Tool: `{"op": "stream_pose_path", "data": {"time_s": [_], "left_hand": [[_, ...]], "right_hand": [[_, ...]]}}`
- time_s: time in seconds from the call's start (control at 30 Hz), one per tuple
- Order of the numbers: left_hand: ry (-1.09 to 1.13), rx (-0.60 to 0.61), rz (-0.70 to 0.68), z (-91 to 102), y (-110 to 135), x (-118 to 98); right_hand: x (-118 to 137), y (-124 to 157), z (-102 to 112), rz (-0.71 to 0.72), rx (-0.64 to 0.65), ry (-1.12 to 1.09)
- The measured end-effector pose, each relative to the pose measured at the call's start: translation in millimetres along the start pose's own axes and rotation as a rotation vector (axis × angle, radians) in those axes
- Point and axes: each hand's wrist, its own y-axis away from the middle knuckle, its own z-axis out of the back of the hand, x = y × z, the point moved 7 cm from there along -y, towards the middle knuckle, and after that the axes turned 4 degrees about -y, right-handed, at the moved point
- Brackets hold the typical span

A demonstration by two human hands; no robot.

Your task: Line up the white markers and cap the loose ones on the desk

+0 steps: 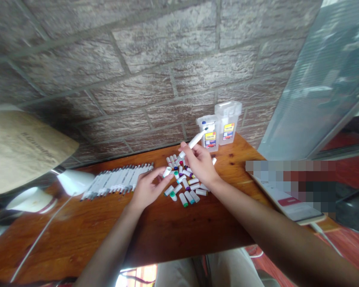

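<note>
My right hand (202, 161) grips an uncapped white marker (196, 141), its dark tip pointing up toward the clear boxes. Between the fingers of my left hand (149, 186) is a white marker cap (167, 172) with a green inside or end. Below and between both hands lies a loose pile of white caps (186, 184) with coloured ends in green, teal, purple, red and yellow. Left of my left hand, a row of white markers (116, 180) lies side by side on the wooden table (164, 227).
Two clear plastic boxes (227, 123) with yellow and blue labels stand against the brick wall (155, 95); the nearer one holds something blue. A white cup (32, 200), a paper bag (26, 147) and a cable (44, 235) are at left. A tablet-like device (299, 203) sits at right.
</note>
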Motion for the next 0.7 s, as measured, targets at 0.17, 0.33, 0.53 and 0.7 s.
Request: {"op": "stream_pose_path", "data": {"time_s": [0.17, 0.33, 0.53, 0.7], "left_hand": [[0.009, 0.039, 0.013, -2.6, 1.0, 1.5], [0.023, 0.084, 0.033, -5.8, 1.2, 3.4], [0.011, 0.082, 0.031, -5.8, 0.7, 3.5], [0.000, 0.080, 0.017, -4.6, 0.7, 1.0]], "right_hand": [[1.4, 2.1, -5.2, -0.001, 0.057, -0.049], [-0.7, 4.4, -10.2, 0.019, 0.134, -0.019], [0.2, 6.8, -12.5, 0.043, 0.162, 0.051], [1.6, 9.1, -13.8, 0.053, 0.176, 0.104]]}}
